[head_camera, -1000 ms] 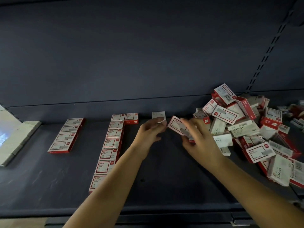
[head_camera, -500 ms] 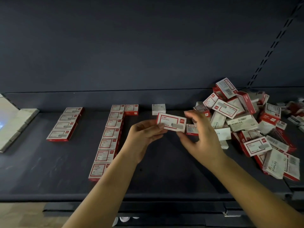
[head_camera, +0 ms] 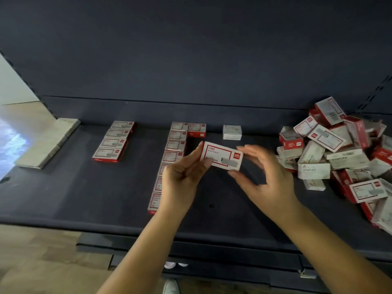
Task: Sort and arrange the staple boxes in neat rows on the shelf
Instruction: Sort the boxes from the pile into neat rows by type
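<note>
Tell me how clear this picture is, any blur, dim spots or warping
Head view: dim overall; the held staple box is readable but slightly soft, and the unsorted pile at right is blurrier. The shelf edge bows from wide-angle distortion, and the floor patch at far left is overexposed.

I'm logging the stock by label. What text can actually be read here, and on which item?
"deli": red logo on the held box.
"24/6": lower left of the same box, partly covered by the left hand.
"STAPLES": white boxes in the pile.
Other print on the rows and pile: too small or blurred.
</note>
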Available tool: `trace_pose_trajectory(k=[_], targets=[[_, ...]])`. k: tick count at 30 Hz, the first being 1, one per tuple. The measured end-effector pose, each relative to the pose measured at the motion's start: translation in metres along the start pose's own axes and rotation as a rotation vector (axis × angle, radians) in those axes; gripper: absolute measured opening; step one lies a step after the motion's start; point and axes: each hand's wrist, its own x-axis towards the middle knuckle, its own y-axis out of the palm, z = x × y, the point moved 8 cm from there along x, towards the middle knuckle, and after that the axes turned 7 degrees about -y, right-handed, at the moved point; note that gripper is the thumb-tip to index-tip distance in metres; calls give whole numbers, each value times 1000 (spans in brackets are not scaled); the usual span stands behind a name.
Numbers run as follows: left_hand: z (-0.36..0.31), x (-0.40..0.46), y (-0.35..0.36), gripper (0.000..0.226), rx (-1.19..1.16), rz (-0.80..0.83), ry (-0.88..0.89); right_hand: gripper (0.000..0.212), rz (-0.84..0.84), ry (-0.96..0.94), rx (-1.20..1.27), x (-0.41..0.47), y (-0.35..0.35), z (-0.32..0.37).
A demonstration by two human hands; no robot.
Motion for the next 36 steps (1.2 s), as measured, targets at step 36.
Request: trace_pose_trajectory(k=[36], targets=[[57, 63, -242, 27, 1177, 187, 464, 25, 435, -59, -306, 20, 237, 78]])
